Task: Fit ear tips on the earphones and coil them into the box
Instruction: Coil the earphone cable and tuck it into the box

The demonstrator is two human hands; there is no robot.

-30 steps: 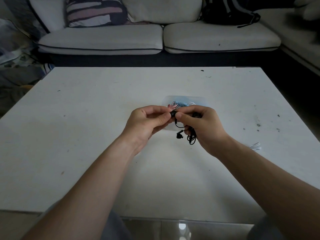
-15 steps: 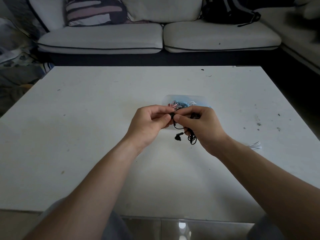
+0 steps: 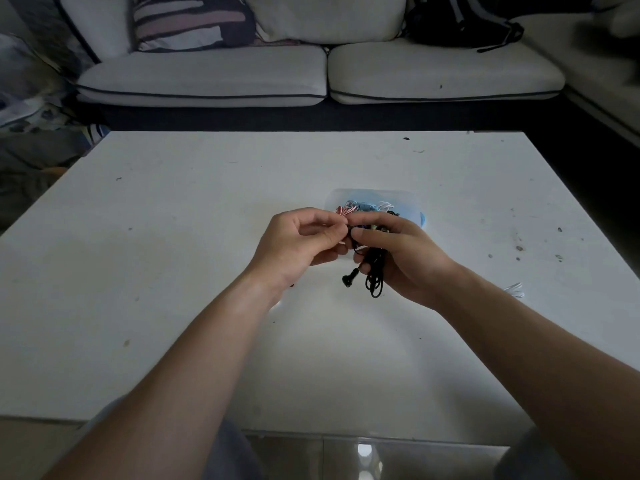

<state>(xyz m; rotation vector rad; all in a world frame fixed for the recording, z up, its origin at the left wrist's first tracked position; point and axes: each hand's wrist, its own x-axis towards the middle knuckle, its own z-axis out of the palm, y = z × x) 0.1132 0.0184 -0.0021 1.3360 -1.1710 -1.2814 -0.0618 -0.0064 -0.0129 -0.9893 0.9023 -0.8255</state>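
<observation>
Both forearms reach in from the near edge and meet over the middle of the white worktop [image 3: 173,244], wrists slightly raised. The left hand [image 3: 304,244] curls its thumb and forefinger into a pinch at one bud of the black earphones [image 3: 374,271], right against the thumb of the right hand [image 3: 405,258], which pinches the same bud and clasps the bundled thin cable in its lower fingers. Whether an ear tip sits between the fingertips is too small to tell. One second bud dangles free below the hands, beside a drooping loop of glossy cable. Just behind the hands, a single clear plastic box [image 3: 405,200] with rounded corners rests on the worktop, holding tangled pink, blue and white cords (too jumbled to count). One white cable [image 3: 514,289] lies apart at the right. The worktop is smooth and matt, flecked with dark specks. Beyond it a pale sofa [image 3: 207,74] shows two padded seat cushions with dark piping, one striped pillow [image 3: 190,19] and one black backpack [image 3: 457,19].
</observation>
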